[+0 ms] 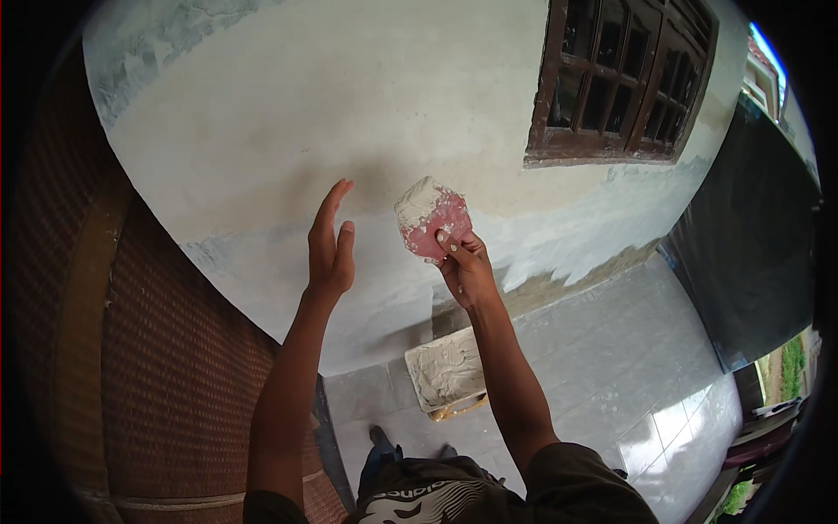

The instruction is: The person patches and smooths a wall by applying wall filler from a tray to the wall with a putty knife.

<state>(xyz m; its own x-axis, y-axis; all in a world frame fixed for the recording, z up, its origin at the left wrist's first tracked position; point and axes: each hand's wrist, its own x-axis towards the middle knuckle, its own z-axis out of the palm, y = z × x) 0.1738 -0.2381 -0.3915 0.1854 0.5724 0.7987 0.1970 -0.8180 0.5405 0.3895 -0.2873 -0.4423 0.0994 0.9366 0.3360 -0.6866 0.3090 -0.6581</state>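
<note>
My right hand [466,271] grips a flat pink spreader [417,234], its upper part coated with a lump of white putty and smeared with flecks. My left hand [332,249] is raised to the left of it, fingers straight and holding nothing, in front of the pale plastered wall [288,113]. Below my hands on the floor lies a shallow tray [436,371] of creamy putty, partly behind my right forearm, with a yellowish object [449,409] along its lower edge.
A brown wooden window [620,79] is high on the right of the wall. A woven brown panel [175,349] stands at the left. A grey tiled floor [594,349] runs along the wall base, and a dark sheet [742,227] hangs at the right.
</note>
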